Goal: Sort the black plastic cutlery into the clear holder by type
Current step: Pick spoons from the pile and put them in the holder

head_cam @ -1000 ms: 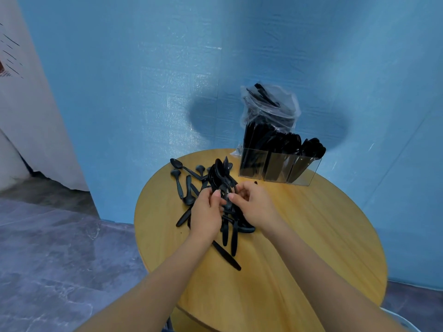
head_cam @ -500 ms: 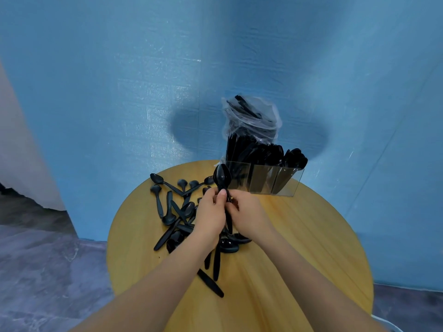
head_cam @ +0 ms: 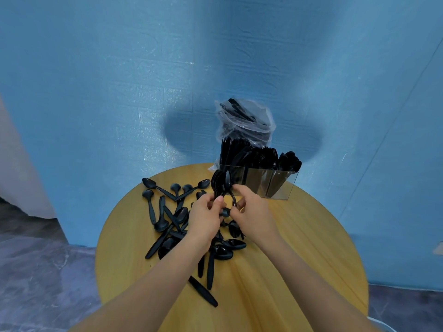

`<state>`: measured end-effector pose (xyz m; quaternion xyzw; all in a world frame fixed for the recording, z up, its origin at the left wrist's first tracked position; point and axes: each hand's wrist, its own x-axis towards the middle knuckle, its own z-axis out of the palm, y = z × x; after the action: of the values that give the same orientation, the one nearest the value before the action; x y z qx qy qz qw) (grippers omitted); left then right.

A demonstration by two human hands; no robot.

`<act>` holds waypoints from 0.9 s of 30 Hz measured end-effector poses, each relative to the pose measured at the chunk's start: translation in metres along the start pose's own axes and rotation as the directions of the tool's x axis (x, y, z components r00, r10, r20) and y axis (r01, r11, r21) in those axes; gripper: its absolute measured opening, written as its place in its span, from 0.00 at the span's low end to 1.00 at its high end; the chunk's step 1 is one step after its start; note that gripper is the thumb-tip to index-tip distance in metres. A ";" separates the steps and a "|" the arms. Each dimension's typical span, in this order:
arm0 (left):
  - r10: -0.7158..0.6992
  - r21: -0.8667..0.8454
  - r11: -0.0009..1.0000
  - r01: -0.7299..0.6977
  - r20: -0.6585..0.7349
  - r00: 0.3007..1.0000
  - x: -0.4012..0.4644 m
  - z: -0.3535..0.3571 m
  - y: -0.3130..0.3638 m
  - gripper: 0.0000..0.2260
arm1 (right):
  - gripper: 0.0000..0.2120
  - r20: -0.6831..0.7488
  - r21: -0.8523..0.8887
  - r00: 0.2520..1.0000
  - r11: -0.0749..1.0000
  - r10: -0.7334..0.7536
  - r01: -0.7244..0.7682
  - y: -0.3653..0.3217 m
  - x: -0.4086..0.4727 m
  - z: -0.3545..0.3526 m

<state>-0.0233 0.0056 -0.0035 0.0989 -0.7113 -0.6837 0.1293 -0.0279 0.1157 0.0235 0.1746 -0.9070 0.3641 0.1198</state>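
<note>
Both my hands, left point(head_cam: 203, 218) and right point(head_cam: 254, 215), curl fingers around a bunch of spoons point(head_cam: 221, 182) above the desk point(head_cam: 287, 259), near the clear holder point(head_cam: 280, 185)

Round wooden table point(head_cam: 299, 271), blue textured wall point(head_cam: 119, 80) behind it, grey marbled floor point(head_cam: 36, 271), white curtain point(head_cam: 16, 178) at left.

both hands meet over a round wooden counter point(head_cam: 299, 271). the left hand point(head_cam: 203, 220) grips a bunch of black spoons point(head_cam: 221, 182) by the handles, bowls up. the right hand point(head_cam: 253, 213) pinches a spoon at the bunch. loose cutlery point(head_cam: 172, 216) lies in a heap on the counter under and left of the hands. behind the hands stands the clear holder point(head_cam: 280, 185), its compartments filled with black cutlery, and a plastic bag point(head_cam: 247, 123) of more behind it, against a blue wall point(head_cam: 119, 80).
</note>
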 end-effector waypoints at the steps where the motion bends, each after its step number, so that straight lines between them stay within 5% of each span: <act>1: -0.007 -0.015 1.000 0.007 -0.001 1.000 0.000 0.001 0.000 0.11 | 0.23 -0.013 -0.009 1.000 1.000 -0.004 0.004 0.000 -0.001 0.000; 10: -0.002 -0.085 0.996 0.003 0.006 1.000 -0.001 0.010 0.011 0.13 | 0.23 0.023 -0.231 0.999 0.972 -0.043 0.047 0.002 0.001 0.007; 19: 0.033 0.051 0.998 -0.035 0.045 0.998 0.004 0.012 0.013 0.09 | 0.10 0.302 -0.022 0.952 0.998 -0.042 0.051 0.003 0.008 -0.011; 27: 0.029 0.031 0.999 -0.036 0.207 0.978 -0.004 0.016 0.025 0.06 | 0.09 -0.062 0.291 0.965 0.930 0.253 -0.225 0.010 0.034 -0.024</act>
<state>-0.0243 0.0231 0.0203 0.0182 -0.7343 -0.6756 0.0642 -0.0606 0.1318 0.0463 0.0598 -0.8534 0.5094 0.0929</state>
